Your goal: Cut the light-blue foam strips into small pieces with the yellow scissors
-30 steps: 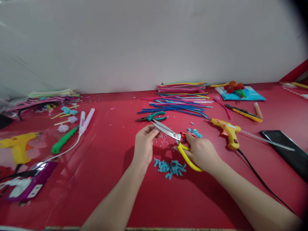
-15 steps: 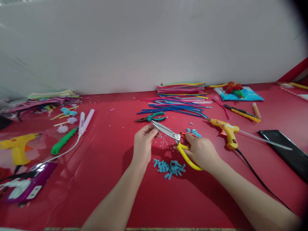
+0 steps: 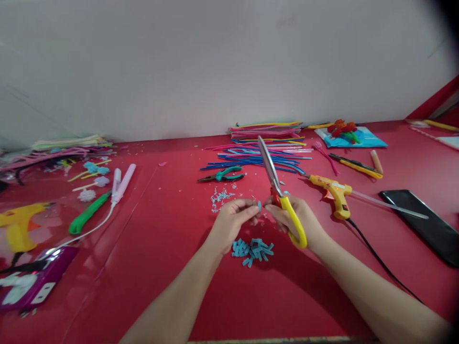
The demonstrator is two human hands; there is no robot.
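My right hand (image 3: pixel 299 220) grips yellow-handled scissors (image 3: pixel 278 188); their shut blades point up and away from me. My left hand (image 3: pixel 233 222) pinches a small light-blue piece (image 3: pixel 259 206) at its fingertips, close to my right hand. Just below both hands lies a pile of several short light-blue cut pieces (image 3: pixel 253 250) on the red table (image 3: pixel 172 267). A scatter of pale blue trimmings (image 3: pixel 220 197) lies beyond my left hand.
Green-handled pliers (image 3: pixel 224 175) and a stack of coloured pipe cleaners (image 3: pixel 267 148) lie further back. A yellow glue gun (image 3: pixel 332 191) with a black cord and a dark phone (image 3: pixel 426 224) are at the right. Another glue gun (image 3: pixel 19 224), a green knife (image 3: pixel 86 212) and a purple power strip (image 3: pixel 34 282) are at the left.
My right hand swung the scissors from pointing left at my left hand to pointing up and away. My left hand moved right and toward me, now pinching a blue piece.
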